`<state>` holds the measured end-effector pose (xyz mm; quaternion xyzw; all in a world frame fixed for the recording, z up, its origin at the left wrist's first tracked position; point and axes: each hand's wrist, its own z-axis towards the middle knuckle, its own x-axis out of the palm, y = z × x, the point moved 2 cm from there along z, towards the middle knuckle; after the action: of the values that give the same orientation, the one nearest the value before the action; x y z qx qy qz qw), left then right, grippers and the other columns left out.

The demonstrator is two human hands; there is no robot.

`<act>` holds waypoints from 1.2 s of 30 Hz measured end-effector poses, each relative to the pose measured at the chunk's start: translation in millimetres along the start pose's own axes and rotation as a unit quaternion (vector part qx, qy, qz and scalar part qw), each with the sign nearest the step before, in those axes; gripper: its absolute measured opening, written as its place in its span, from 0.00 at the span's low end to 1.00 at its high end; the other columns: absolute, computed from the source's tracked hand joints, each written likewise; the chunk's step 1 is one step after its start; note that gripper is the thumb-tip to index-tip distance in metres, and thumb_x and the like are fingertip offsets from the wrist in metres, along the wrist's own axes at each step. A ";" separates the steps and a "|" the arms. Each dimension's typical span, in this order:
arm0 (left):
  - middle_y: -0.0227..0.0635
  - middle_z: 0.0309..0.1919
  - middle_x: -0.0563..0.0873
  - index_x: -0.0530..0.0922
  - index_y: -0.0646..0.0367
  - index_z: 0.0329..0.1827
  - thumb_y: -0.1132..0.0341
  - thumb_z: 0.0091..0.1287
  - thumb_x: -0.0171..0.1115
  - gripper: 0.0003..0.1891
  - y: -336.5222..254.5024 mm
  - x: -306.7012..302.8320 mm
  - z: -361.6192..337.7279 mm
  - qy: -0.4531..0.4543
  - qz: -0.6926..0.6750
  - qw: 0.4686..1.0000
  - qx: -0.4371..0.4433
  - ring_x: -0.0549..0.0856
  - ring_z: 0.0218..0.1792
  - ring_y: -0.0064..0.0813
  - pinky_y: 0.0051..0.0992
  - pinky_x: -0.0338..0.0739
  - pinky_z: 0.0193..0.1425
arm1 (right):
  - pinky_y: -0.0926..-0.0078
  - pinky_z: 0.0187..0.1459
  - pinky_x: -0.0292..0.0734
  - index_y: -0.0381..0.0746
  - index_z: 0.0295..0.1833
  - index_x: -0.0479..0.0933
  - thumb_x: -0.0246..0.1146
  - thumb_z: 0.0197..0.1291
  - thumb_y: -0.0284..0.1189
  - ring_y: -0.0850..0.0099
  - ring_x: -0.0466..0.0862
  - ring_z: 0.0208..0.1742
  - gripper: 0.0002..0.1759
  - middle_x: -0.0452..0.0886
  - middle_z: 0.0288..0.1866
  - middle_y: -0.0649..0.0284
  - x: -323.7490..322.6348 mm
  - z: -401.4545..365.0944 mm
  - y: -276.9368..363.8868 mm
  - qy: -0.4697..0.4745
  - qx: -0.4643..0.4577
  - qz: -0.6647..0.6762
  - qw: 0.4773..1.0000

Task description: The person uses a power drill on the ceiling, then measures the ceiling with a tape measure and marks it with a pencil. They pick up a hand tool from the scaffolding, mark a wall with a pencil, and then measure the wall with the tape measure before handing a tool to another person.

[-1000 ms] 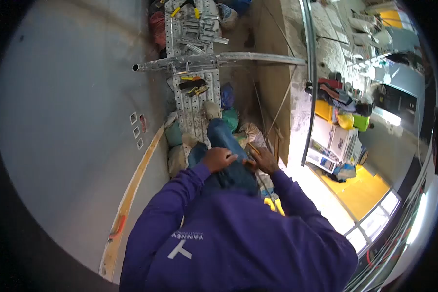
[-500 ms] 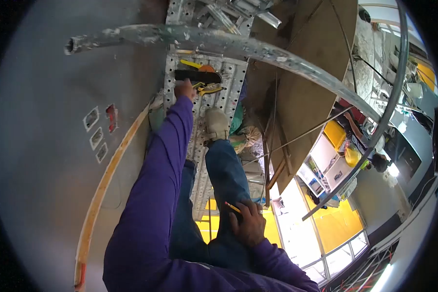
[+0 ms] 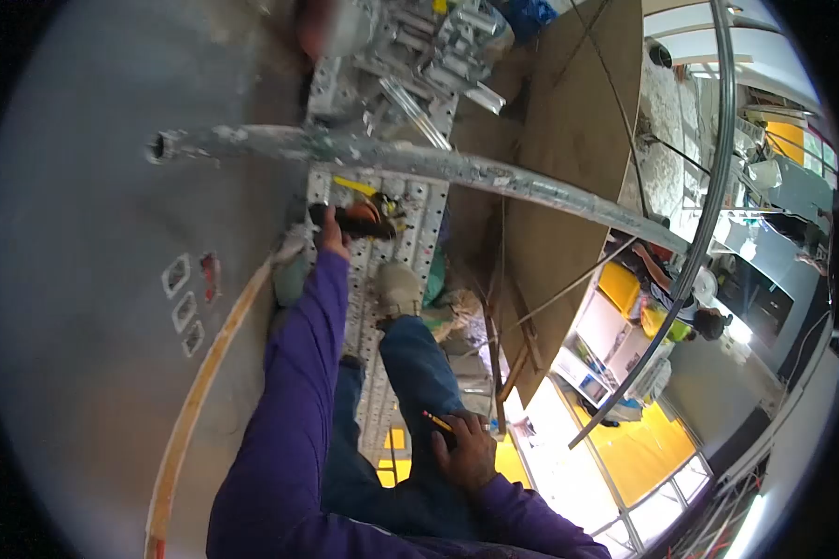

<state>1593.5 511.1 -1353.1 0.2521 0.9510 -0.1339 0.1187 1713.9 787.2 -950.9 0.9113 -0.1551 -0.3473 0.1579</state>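
My left hand (image 3: 333,235) reaches down to the perforated metal platform (image 3: 424,210), its fingers closed on the left end of a dark, elongated object (image 3: 362,222) whose exact kind I cannot make out. Close beside that object lie a yellow strip-like tool (image 3: 354,185), a round orange item (image 3: 360,211) and some yellow-and-black tools (image 3: 388,202), partly covered. My right hand (image 3: 469,453) rests on my jeans near the right knee, a short pencil (image 3: 437,421) held between its fingers.
Metal profile pieces (image 3: 457,56) are heaped at the platform's far end. A plaster-spattered pipe (image 3: 391,156) crosses above the platform. A grey wall (image 3: 112,307) stands left, a brown board (image 3: 569,158) right. Another person (image 3: 667,279) is farther right, below.
My view has tilted, so the platform and tools sit lower in the picture. The dark object has shifted, uncovering more of the orange item. My right hand stays on my leg with the pencil.
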 end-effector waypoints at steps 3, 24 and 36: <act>0.27 0.43 0.80 0.80 0.54 0.54 0.38 0.62 0.66 0.30 -19.0 -55.6 -115.8 0.113 0.071 0.986 0.098 0.75 0.39 0.21 0.29 0.71 0.40 | 0.53 0.51 0.79 0.40 0.53 0.79 0.68 0.58 0.37 0.50 0.80 0.53 0.20 0.79 0.52 0.52 -0.2 -17.1 16.7 0.018 0.012 -0.027 0.999; 0.35 0.27 0.83 0.79 0.54 0.42 0.36 0.68 0.56 0.27 -265.4 28.4 -731.4 0.604 0.107 0.786 0.071 0.82 0.19 0.34 0.35 0.80 0.24 | 0.46 0.50 0.79 0.36 0.49 0.81 0.58 0.63 0.52 0.42 0.84 0.50 0.28 0.84 0.49 0.40 -147.9 -194.2 -133.8 -0.075 0.194 0.048 0.977; 0.34 0.27 0.81 0.77 0.57 0.41 0.39 0.66 0.62 0.26 -375.6 110.2 -918.5 0.643 0.055 0.695 0.317 0.80 0.22 0.30 0.31 0.77 0.25 | 0.51 0.46 0.81 0.37 0.36 0.85 0.58 0.59 0.54 0.48 0.87 0.39 0.29 0.86 0.35 0.45 -96.3 -265.3 -184.5 -0.144 0.222 0.165 0.950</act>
<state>1163.0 535.1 -452.6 0.3512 0.6809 -0.2261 -0.6016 1858.3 1039.1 -779.6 0.8251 -0.3978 -0.4008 -0.0168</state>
